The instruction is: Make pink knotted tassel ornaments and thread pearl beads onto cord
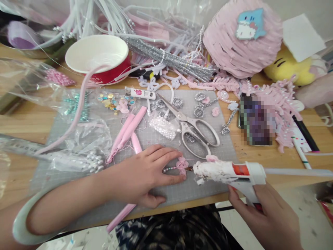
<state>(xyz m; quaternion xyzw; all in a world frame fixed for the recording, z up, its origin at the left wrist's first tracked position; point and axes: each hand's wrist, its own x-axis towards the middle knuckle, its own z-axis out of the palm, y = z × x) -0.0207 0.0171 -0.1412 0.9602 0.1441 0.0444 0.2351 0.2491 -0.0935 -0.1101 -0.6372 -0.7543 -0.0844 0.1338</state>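
Note:
My right hand (pixel 273 211) is wrapped round the handle of a white hot glue gun (pixel 223 173), with a clear glue stick (pixel 299 172) out of its back end. The gun's nozzle points left and meets the edge of a small pink flower (pixel 182 165), or hangs just above it. My left hand (pixel 153 173) rests on the grey cutting mat (pixel 208 187), its thumb and forefinger holding the flower from both sides. A short string of small beads (pixel 170 169) runs from the flower in under the fingers. Scissors (pixel 192 126) lie partly spread beyond the flower.
Pink tassels (pixel 130 130), a bag of white beads (pixel 163 126) and a lighter (pixel 140 93) lie on the mat. Behind stand a red and white paper bowl (pixel 122 67) and silver pipe cleaners (pixel 171 57). A phone (pixel 256 119) lies right; another person's arm (pixel 316 91) reaches in.

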